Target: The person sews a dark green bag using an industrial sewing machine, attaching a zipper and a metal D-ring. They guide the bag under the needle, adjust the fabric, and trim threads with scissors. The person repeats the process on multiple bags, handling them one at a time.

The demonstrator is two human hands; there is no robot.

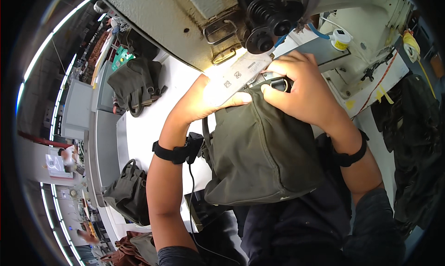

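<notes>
A dark olive fabric bag (259, 150) hangs from the sewing machine's work spot toward my lap, a raised seam running down its middle. My left hand (204, 101) grips the bag's upper edge from the left, thumb pressed on the cloth. Its other fingers are hidden behind a pale plate (243, 73) and the bag. With thumb and fingers curled, my right hand (303, 87) holds the bag's top edge on the right, beside a dark loop (280, 84). The sewing machine (162, 20) stands over both hands; its needle is hidden.
Similar dark bags lie left, one farther back (134, 83) and one nearer (130, 194). Brown fabric (132, 247) sits at the lower left. A white round device (340, 38) with blue tubing is at the machine's right. Dark cloth (415, 150) hangs at the far right.
</notes>
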